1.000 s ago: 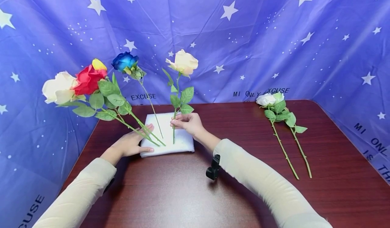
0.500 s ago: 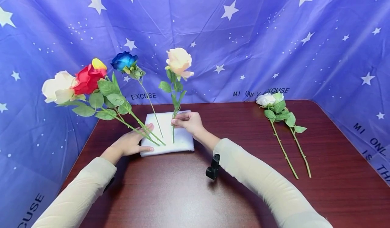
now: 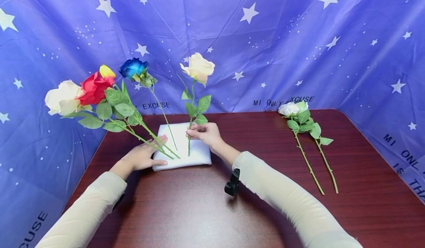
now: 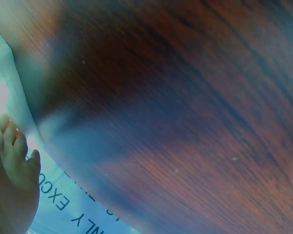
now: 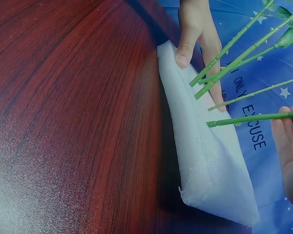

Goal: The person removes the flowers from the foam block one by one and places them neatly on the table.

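Note:
A pale peach rose (image 3: 200, 68) stands nearly upright over a white foam block (image 3: 200, 155). My right hand (image 3: 206, 134) pinches its green stem between thumb and fingers. In the right wrist view the lower end of that stem (image 5: 254, 118) meets the top of the foam. My left hand (image 3: 141, 156) rests on the block's left side with fingers straight and thumb along the near edge. Above it several stems rise from the foam and lean left, with a cream rose (image 3: 63, 97), a red rose (image 3: 95, 88), a yellow bloom (image 3: 107, 71) and a blue rose (image 3: 133, 68).
Two white roses (image 3: 289, 109) lie on the right of the dark wooden table (image 3: 259, 211), stems toward the front. A blue star-patterned cloth (image 3: 232, 30) hangs behind and at both sides. A small black device (image 3: 232, 183) hangs from the right sleeve.
The peach rose turned on its stem, bloom and leaves swinging left, then swung back to nearly its first facing. My right hand stays at the same spot; the left hand has not moved.

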`<state>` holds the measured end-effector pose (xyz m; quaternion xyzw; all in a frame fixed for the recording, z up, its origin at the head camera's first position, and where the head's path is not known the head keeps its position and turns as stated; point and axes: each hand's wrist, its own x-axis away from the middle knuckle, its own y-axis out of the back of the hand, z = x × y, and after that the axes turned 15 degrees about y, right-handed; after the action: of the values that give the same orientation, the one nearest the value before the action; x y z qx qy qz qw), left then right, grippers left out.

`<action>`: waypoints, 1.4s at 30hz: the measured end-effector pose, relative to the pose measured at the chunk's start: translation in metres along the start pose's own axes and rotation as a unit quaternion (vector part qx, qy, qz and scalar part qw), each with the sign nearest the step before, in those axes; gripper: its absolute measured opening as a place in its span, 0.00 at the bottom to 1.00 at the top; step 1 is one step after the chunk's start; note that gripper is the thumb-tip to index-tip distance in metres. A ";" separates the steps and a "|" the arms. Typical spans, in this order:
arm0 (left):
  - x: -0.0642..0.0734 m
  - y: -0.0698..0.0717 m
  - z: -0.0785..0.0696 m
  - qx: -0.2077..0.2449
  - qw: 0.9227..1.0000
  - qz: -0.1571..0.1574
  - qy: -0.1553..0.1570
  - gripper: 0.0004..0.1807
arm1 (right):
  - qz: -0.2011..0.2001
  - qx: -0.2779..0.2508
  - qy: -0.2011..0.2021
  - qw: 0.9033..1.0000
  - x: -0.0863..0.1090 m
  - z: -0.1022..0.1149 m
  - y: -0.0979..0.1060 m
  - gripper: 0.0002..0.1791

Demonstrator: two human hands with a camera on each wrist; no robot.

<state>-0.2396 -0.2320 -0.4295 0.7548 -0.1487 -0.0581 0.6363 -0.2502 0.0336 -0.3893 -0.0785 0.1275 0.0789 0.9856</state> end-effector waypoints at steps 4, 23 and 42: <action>-0.001 -0.001 0.000 -0.002 1.000 0.003 0.000 0.52 | -0.004 -0.007 0.004 1.000 0.000 -0.001 -0.001 0.14; 0.000 0.000 -0.002 0.001 1.000 0.003 0.004 0.51 | -0.042 -0.028 0.021 0.998 -0.001 -0.002 0.002 0.10; 0.001 0.001 -0.002 0.003 1.000 0.002 0.002 0.51 | -0.063 -0.021 0.008 0.998 -0.006 0.007 0.003 0.09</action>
<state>-0.2382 -0.2305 -0.4285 0.7567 -0.1496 -0.0547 0.6341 -0.2546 0.0366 -0.3816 -0.1080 0.1281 0.0187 0.9857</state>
